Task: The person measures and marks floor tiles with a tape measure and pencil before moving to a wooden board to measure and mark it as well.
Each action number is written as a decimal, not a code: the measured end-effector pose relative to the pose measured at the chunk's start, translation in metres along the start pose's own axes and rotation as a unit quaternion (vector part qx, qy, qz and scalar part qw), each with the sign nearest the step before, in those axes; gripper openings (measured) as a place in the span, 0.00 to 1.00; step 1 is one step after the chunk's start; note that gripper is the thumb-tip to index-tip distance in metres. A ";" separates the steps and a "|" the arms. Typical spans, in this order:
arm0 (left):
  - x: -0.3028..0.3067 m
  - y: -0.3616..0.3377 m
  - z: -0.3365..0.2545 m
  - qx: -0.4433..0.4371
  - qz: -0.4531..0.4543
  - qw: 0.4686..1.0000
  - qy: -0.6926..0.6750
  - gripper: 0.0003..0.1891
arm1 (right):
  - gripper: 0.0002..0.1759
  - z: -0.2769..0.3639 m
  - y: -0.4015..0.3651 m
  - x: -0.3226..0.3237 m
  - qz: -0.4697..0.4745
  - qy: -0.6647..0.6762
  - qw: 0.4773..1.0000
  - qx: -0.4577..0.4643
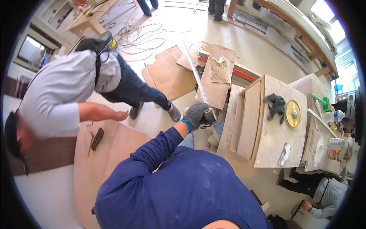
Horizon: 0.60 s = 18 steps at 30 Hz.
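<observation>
Head view: the gloved left hand (195,117) reaches out on a nearly straight arm, fist closed round a tape measure (208,114); its blade (194,72) runs over plywood offcuts (167,74); a co-worker's hand (120,114) hovers open above a board (114,152); a cabinet (267,133) stands just beside the tape measure.

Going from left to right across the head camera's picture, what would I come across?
A co-worker's bare hand → the gloved hand → the tape measure it grips → a black glove lying on the wooden cabinet → a yellow disc → a water bottle.
</observation>
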<state>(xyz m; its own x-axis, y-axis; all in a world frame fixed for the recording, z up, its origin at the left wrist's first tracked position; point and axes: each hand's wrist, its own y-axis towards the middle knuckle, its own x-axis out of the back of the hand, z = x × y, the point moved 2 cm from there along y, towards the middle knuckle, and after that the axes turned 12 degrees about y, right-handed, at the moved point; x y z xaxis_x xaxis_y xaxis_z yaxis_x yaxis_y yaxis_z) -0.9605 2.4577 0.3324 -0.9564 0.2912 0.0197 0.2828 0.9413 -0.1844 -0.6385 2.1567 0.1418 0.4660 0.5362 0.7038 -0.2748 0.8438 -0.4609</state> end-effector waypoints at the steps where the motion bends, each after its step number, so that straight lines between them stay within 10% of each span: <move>1: 0.021 0.016 -0.006 0.008 0.009 1.000 0.002 0.08 | 0.08 0.007 0.016 0.003 0.004 0.005 1.000 -0.013; 4: 0.081 0.062 -0.069 -0.154 -0.070 0.851 0.497 0.14 | 0.08 0.026 0.061 0.012 0.008 0.018 0.999 -0.035; 5: 0.097 0.081 -0.077 -0.148 -0.065 0.852 0.498 0.14 | 0.08 0.034 0.077 0.012 0.008 0.019 0.999 -0.038; 6: 0.117 0.099 -0.078 -0.040 -0.091 0.950 0.297 0.13 | 0.08 0.041 0.093 0.012 0.006 0.021 0.999 -0.035; 8: 0.147 0.135 -0.103 0.176 -0.123 0.971 -0.107 0.11 | 0.08 0.048 0.129 0.004 -0.017 0.014 1.000 -0.008; 14: 0.243 0.222 -0.138 0.107 -0.178 0.978 0.034 0.11 | 0.10 0.137 0.303 0.120 0.039 0.040 0.997 0.047; 16: 0.272 0.246 -0.149 0.099 -0.195 0.975 0.038 0.11 | 0.12 0.159 0.355 0.150 0.099 0.314 0.927 -0.177; 18: 0.297 0.269 -0.169 0.086 -0.210 0.973 0.043 0.10 | 0.14 0.156 0.404 0.155 0.092 0.140 0.984 -0.055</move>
<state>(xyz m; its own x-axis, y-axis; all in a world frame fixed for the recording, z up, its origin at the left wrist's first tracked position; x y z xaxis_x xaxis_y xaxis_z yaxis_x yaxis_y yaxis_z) -1.1558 2.8263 0.4548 -0.9733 -0.0920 0.2101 -0.1544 0.9402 -0.3035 -0.8086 2.5847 0.1492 0.6340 0.6405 0.4334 -0.2912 0.7169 -0.6334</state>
